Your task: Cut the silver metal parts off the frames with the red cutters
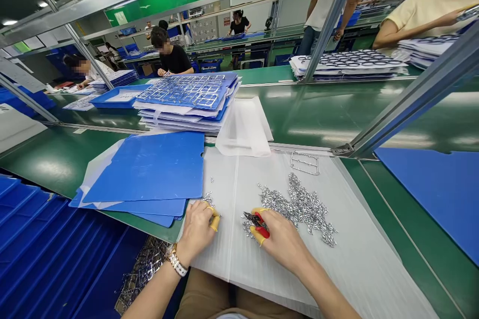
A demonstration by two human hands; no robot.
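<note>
Red-handled cutters (261, 225) are in my right hand (280, 237), their dark jaws pointing left over a few small metal pieces. My left hand (198, 227), with a watch on the wrist, has its fingers curled together beside a small cluster of metal pieces (208, 198); what it holds, if anything, is too small to name. Yellow covers sit on fingertips of both hands. A large heap of small shiny metal pieces (303, 202) lies on the white sheet (359, 254), to the right of and beyond my right hand. A thin metal frame (305, 163) rests behind the heap.
Blue sheets (149, 167) lie at the left. Behind them rises a stack of metal frames on blue and white sheets (187, 94). A metal post (404, 104) slants at the right. Below left is a bin of metal scraps (144, 269). People sit beyond.
</note>
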